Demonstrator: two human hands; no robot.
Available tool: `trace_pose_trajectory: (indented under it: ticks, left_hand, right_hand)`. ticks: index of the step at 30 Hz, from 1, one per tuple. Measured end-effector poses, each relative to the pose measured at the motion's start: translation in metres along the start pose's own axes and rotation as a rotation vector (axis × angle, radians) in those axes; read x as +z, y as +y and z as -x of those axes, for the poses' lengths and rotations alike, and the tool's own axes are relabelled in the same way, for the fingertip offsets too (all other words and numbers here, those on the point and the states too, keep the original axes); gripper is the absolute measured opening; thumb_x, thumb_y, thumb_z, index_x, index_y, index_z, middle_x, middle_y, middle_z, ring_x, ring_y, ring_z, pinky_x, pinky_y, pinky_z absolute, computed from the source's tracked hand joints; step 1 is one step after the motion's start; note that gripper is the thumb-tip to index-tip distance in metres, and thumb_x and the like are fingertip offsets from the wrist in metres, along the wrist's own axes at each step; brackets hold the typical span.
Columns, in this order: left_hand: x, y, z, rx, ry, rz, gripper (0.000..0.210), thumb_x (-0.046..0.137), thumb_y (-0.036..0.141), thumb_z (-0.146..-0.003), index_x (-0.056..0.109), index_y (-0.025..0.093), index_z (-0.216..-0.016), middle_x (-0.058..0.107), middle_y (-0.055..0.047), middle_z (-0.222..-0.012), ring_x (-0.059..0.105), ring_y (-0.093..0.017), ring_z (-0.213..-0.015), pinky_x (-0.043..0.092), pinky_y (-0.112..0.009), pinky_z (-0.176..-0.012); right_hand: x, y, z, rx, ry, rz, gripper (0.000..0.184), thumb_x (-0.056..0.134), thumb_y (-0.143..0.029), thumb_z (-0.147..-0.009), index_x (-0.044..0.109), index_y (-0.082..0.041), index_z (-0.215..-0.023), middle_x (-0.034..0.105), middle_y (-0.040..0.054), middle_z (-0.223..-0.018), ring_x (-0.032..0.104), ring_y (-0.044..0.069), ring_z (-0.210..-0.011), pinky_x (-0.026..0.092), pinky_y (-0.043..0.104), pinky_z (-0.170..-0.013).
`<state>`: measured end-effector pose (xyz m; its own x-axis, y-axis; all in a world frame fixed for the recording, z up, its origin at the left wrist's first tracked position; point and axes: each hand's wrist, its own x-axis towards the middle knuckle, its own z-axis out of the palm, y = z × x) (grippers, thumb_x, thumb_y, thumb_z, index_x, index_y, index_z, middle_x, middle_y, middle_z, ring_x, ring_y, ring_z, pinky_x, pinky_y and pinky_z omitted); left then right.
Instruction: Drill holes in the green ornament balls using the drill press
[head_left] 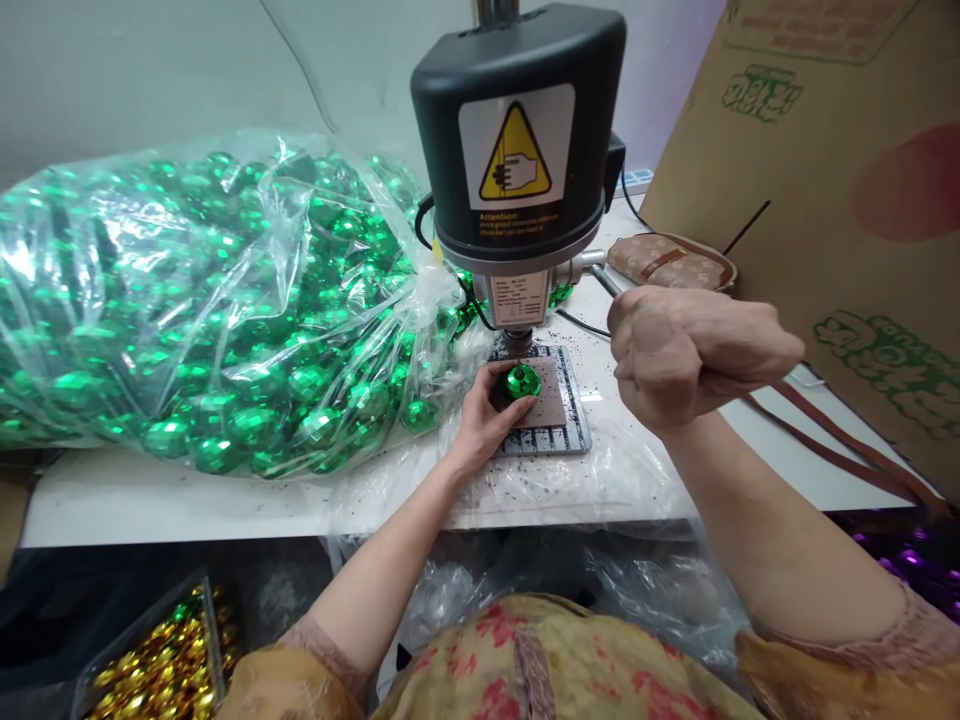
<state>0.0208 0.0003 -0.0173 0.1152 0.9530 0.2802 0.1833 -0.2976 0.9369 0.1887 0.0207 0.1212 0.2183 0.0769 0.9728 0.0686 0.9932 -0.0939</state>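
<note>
A small bench drill press [517, 130] with a yellow hand-warning label stands in the middle. Under its chuck [519, 340], my left hand [487, 410] pinches a shiny green faceted ball [523, 381] between thumb and fingers. The ball rests on a flat brownish plate [551, 395] laid on the grooved metal base [581, 425]. A dark spot, perhaps a hole, shows on top of the ball. My right hand [690, 350] is closed in a fist around the drill press's feed lever [604, 280], whose far end the fingers hide.
A big clear plastic bag [187, 300] of green balls fills the table's left side. At right are a patterned purse [667, 262] with a brown strap and a large cardboard box [847, 200]. Dark shavings dot the white table [225, 510]. A bin of gold balls [161, 660] sits below left.
</note>
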Motion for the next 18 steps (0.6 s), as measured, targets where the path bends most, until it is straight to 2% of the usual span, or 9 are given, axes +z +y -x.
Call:
trace_pose_trajectory:
  ticks: [4,6,10,12,13,16,18]
  left_hand:
    - [0.000,-0.002,0.001,0.005,-0.001,0.001,0.053,0.079,0.041,-0.082,0.055,0.022,-0.126,0.065,-0.009,-0.124,0.063,-0.024,-0.116,0.050,-0.039,-0.104]
    - [0.001,-0.002,0.001,0.007,0.005,-0.005,0.053,0.079,0.041,-0.082,0.055,0.022,-0.125,0.065,-0.009,-0.123,0.064,-0.023,-0.115,0.051,-0.039,-0.103]
    - [0.002,0.002,-0.001,-0.005,0.034,-0.057,0.051,0.078,0.040,-0.082,0.056,0.022,-0.124,0.067,-0.008,-0.119,0.065,-0.022,-0.109,0.053,-0.037,-0.097]
    - [0.003,0.009,0.002,0.003,0.091,-0.130,0.048,0.078,0.040,-0.082,0.057,0.022,-0.122,0.068,-0.008,-0.116,0.066,-0.021,-0.106,0.054,-0.036,-0.094]
    - [0.002,0.012,0.005,0.020,0.144,-0.181,0.046,0.078,0.040,-0.082,0.058,0.022,-0.119,0.068,-0.007,-0.114,0.067,-0.021,-0.104,0.054,-0.036,-0.093]
    - [0.000,0.022,0.033,0.191,0.280,-0.333,0.043,0.080,0.040,-0.079,0.059,0.022,-0.112,0.069,-0.007,-0.105,0.069,-0.022,-0.098,0.057,-0.037,-0.086]
    - [-0.003,0.024,0.062,0.412,0.223,-0.382,0.050,0.083,0.042,-0.075,0.058,0.024,-0.114,0.070,-0.008,-0.102,0.070,-0.023,-0.094,0.059,-0.037,-0.080]
  right_hand:
    - [0.000,0.006,0.004,-0.160,-0.070,-0.125,0.050,0.058,-0.007,-0.082,0.023,-0.019,-0.049,0.023,-0.0095,-0.038,0.025,0.002,-0.029,0.020,0.023,-0.033]
    - [0.003,0.004,0.001,-0.086,-0.044,-0.102,0.051,0.058,-0.008,-0.084,0.024,-0.018,-0.047,0.025,-0.0086,-0.038,0.027,0.002,-0.030,0.019,0.023,-0.034]
    - [0.018,-0.002,-0.027,0.179,0.198,-0.053,0.051,0.065,-0.014,-0.084,0.033,-0.017,-0.044,0.028,-0.0073,-0.038,0.026,0.002,-0.033,0.015,0.025,-0.037]
    - [0.024,-0.003,-0.043,0.216,0.207,-0.127,0.050,0.072,-0.019,-0.081,0.041,-0.017,-0.043,0.032,-0.0071,-0.036,0.027,0.002,-0.032,0.016,0.026,-0.037]
    - [0.027,-0.003,-0.049,0.251,0.203,-0.157,0.052,0.074,-0.028,-0.083,0.042,-0.018,-0.042,0.033,-0.0065,-0.036,0.027,0.003,-0.031,0.015,0.027,-0.038]
    - [0.028,-0.002,-0.058,0.322,0.182,-0.178,0.063,0.054,-0.061,-0.091,0.040,-0.021,-0.044,0.033,-0.0038,-0.037,0.028,0.005,-0.033,0.013,0.031,-0.042]
    - [0.026,-0.001,-0.058,0.325,0.158,-0.184,0.065,0.042,-0.069,-0.091,0.041,-0.022,-0.046,0.033,-0.0028,-0.041,0.030,0.006,-0.036,0.014,0.032,-0.046]
